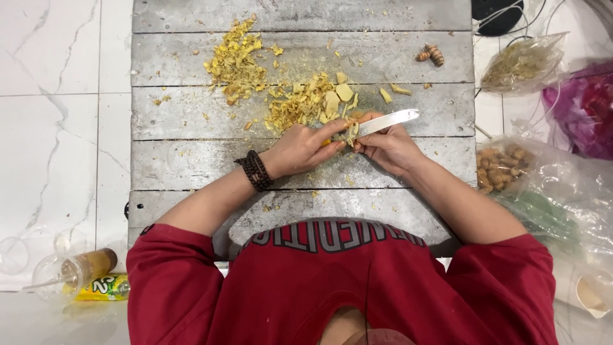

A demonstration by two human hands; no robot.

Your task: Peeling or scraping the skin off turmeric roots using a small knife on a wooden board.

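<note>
Head view, read from left to right: a toppled plastic cup (pixel 70 271) is seen on the white floor, then a grey plank desk (pixel 191 160) strewn with yellow peelings (pixel 237 61). At its centre, the left hand (pixel 300 148) is pinched on a small yellow root piece (pixel 340 135), held just beside the right hand (pixel 388 148). A knife (pixel 386 120) is gripped in the closed right hand; its long axis runs nearly level, the blade tip pointing right and slightly away. A clear bag of roots (pixel 504 166) lies further right.

head camera, straight down (close) over board (pixel 191 115)
</note>
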